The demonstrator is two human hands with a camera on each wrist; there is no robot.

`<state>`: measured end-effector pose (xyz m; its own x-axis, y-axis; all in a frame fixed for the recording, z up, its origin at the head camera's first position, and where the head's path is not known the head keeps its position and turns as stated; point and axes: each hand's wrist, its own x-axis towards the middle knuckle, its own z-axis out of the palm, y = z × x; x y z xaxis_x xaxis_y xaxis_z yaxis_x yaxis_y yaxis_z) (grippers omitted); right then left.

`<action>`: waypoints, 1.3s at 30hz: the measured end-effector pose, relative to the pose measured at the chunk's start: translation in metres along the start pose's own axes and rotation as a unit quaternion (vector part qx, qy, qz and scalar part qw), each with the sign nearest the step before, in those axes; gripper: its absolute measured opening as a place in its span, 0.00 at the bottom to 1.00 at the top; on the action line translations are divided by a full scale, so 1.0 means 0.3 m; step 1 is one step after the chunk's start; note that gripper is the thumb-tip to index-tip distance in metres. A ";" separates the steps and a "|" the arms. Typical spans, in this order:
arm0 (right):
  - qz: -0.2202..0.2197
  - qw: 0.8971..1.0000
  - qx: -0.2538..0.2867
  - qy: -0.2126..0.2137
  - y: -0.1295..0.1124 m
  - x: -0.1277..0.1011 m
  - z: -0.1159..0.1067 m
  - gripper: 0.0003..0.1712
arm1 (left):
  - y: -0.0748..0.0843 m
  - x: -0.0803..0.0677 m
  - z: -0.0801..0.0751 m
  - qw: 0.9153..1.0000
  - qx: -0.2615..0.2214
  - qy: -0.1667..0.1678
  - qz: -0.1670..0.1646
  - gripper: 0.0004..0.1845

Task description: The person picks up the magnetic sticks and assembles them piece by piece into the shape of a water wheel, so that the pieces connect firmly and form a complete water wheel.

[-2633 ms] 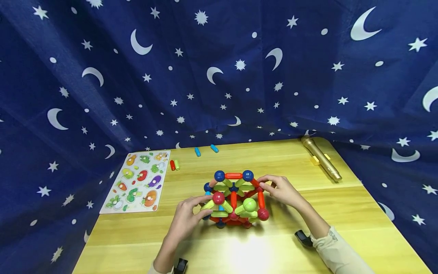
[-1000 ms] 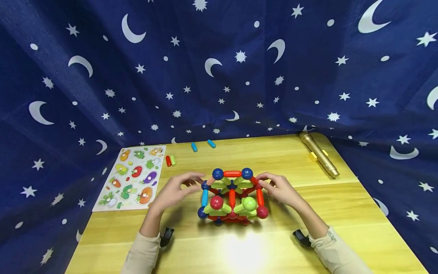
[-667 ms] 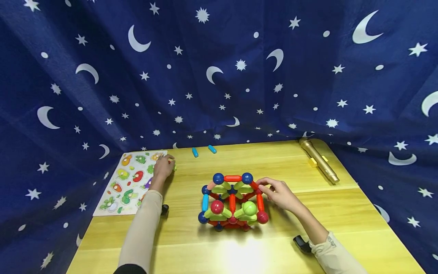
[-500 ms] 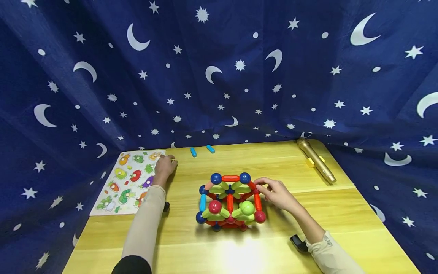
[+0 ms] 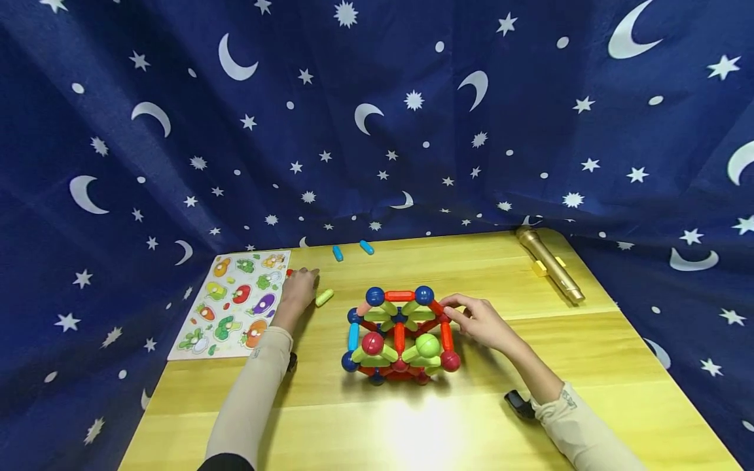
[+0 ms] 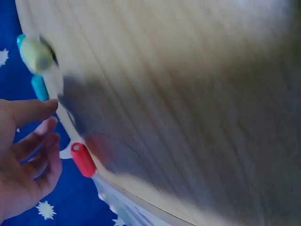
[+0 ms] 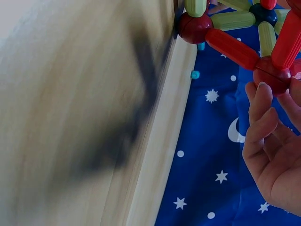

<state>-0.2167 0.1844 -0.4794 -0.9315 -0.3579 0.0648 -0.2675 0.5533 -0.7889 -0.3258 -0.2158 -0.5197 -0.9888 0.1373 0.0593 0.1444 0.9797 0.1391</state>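
Note:
A magnetic ball-and-rod structure (image 5: 400, 337) stands mid-table, built of blue, red and green balls joined by coloured rods. My right hand (image 5: 480, 322) holds a red ball (image 7: 272, 75) at its right side, with thumb and fingers about it. At the back left, my left hand (image 5: 299, 291) hovers by a loose red rod (image 6: 83, 160), mostly hidden behind the hand in the head view. In the left wrist view its fingers are loosely bent with nothing between them. A light green rod (image 5: 324, 297) lies just right of that hand, apart from it.
Two blue rods (image 5: 338, 253) lie near the back edge. A white vegetable puzzle board (image 5: 235, 304) is at left, close to the left forearm. A gold microphone (image 5: 550, 265) lies at the back right. A starry blue curtain (image 5: 377, 118) hangs behind the table.
My left hand left the structure and reached to the two rods beside the puzzle board. The green rod now lies further right, apart from the red one. My right hand stays at the structure.

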 end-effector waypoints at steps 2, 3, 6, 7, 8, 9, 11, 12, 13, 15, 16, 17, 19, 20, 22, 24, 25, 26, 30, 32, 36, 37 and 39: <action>0.001 1.000 -0.001 -0.003 -0.001 0.003 -0.003 0.14 | 0.006 -0.005 -0.006 1.000 -0.001 -0.022 0.007 0.22; 0.002 1.000 -0.001 -0.005 -0.002 0.004 -0.004 0.14 | 0.012 -0.010 -0.010 0.999 -0.007 -0.031 0.007 0.20; 0.002 1.000 -0.003 -0.011 -0.005 0.008 -0.002 0.15 | 0.053 -0.032 -0.024 0.997 -0.051 -0.057 0.010 0.15; 0.000 1.000 -0.005 -0.010 -0.006 0.009 -0.002 0.15 | 0.074 -0.042 -0.029 0.995 -0.063 -0.070 0.020 0.15; -0.001 1.000 -0.006 -0.007 -0.008 0.010 -0.003 0.14 | 0.099 -0.050 -0.034 0.993 -0.072 -0.089 0.034 0.16; -0.002 1.000 -0.007 -0.006 -0.008 0.011 -0.004 0.14 | 0.124 -0.060 -0.037 0.990 -0.078 -0.110 0.048 0.17; -0.003 1.000 -0.009 -0.004 -0.011 0.014 -0.007 0.14 | 0.172 -0.079 -0.039 0.983 -0.079 -0.147 0.077 0.19; -0.003 1.000 -0.009 -0.004 -0.013 0.015 -0.009 0.14 | 0.192 -0.088 -0.037 0.981 -0.071 -0.158 0.087 0.20; -0.003 1.000 -0.010 -0.005 -0.014 0.015 -0.010 0.14 | 0.208 -0.094 -0.031 0.980 -0.062 -0.163 0.091 0.20; -0.004 1.000 -0.013 -0.006 -0.016 0.018 -0.011 0.14 | 0.222 -0.097 -0.020 0.981 -0.049 -0.162 0.090 0.18; -0.003 1.000 -0.014 -0.006 -0.017 0.020 -0.011 0.15 | 0.222 -0.096 -0.021 0.983 -0.050 -0.159 0.083 0.18; -0.003 1.000 -0.015 -0.005 -0.017 0.022 -0.011 0.15 | 0.218 -0.095 -0.026 0.984 -0.056 -0.149 0.078 0.17; -0.004 1.000 -0.019 -0.005 -0.018 0.027 -0.008 0.15 | 0.210 -0.101 -0.065 0.986 -0.100 -0.119 0.064 0.17; -0.004 1.000 -0.021 -0.005 -0.018 0.028 -0.007 0.15 | 0.209 -0.112 -0.098 0.985 -0.132 -0.097 0.055 0.18; -0.005 1.000 -0.022 -0.005 -0.018 0.031 -0.004 0.14 | 0.227 -0.157 -0.189 0.977 -0.204 -0.034 0.045 0.19; -0.007 1.000 -0.024 -0.005 -0.020 0.031 -0.002 0.14 | 0.268 -0.222 -0.285 0.962 -0.262 0.039 0.070 0.20; -0.007 1.000 -0.025 -0.005 -0.020 0.030 -0.002 0.14 | 0.297 -0.258 -0.329 0.955 -0.273 0.066 0.092 0.20; -0.007 1.000 -0.025 -0.004 -0.021 0.030 -0.002 0.14 | 0.325 -0.294 -0.364 0.950 -0.276 0.084 0.121 0.19; -0.004 1.000 -0.026 -0.003 -0.024 0.026 -0.006 0.13 | 0.440 -0.406 -0.441 0.943 -0.165 0.098 0.271 0.19; -0.003 1.000 -0.026 -0.003 -0.025 0.024 -0.007 0.13 | 0.485 -0.438 -0.450 0.938 -0.097 0.081 0.322 0.19; -0.001 1.000 -0.029 -0.004 -0.022 0.020 -0.008 0.13 | 0.544 -0.458 -0.443 0.933 -0.037 0.042 0.355 0.27; -0.002 1.000 -0.030 -0.004 -0.021 0.019 -0.007 0.13 | 0.553 -0.457 -0.437 0.934 -0.036 0.033 0.354 0.30; -0.004 1.000 -0.030 -0.005 -0.020 0.017 -0.007 0.13 | 0.568 -0.452 -0.426 0.936 -0.052 0.019 0.347 0.36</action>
<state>-0.2203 0.1808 -0.4733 -0.9270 -0.3696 0.0638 -0.2889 0.5951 -0.7499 -0.1621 -0.0862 -0.3776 -0.6535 0.7280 0.2071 0.7566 0.6365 0.1500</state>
